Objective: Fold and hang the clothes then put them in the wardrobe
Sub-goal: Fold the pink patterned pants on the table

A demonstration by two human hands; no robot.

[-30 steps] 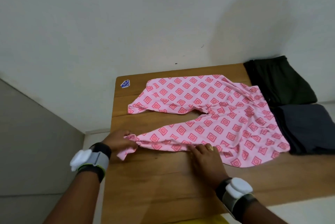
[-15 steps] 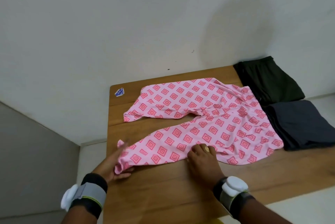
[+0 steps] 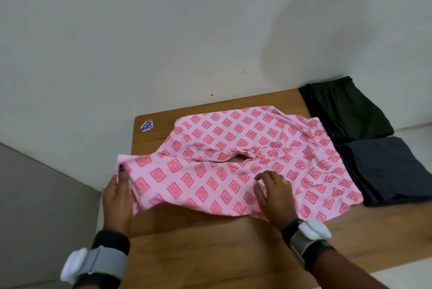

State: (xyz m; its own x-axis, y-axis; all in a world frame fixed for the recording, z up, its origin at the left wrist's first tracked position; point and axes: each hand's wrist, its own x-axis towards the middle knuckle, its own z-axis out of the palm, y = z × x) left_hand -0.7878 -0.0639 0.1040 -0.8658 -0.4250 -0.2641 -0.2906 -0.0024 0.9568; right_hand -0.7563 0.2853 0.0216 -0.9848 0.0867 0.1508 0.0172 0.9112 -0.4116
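Pink patterned trousers [image 3: 245, 155] lie spread on the wooden table [image 3: 210, 253], beside two folded dark garments [image 3: 364, 143] at its right end. The left hand [image 3: 118, 197] grips the hem of the near leg, lifted off the table. The right hand [image 3: 274, 196] presses flat on the fabric, fingers spread.

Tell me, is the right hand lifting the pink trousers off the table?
No, the right hand lies flat and presses the pink trousers on the wooden table, while the left hand holds the leg end.
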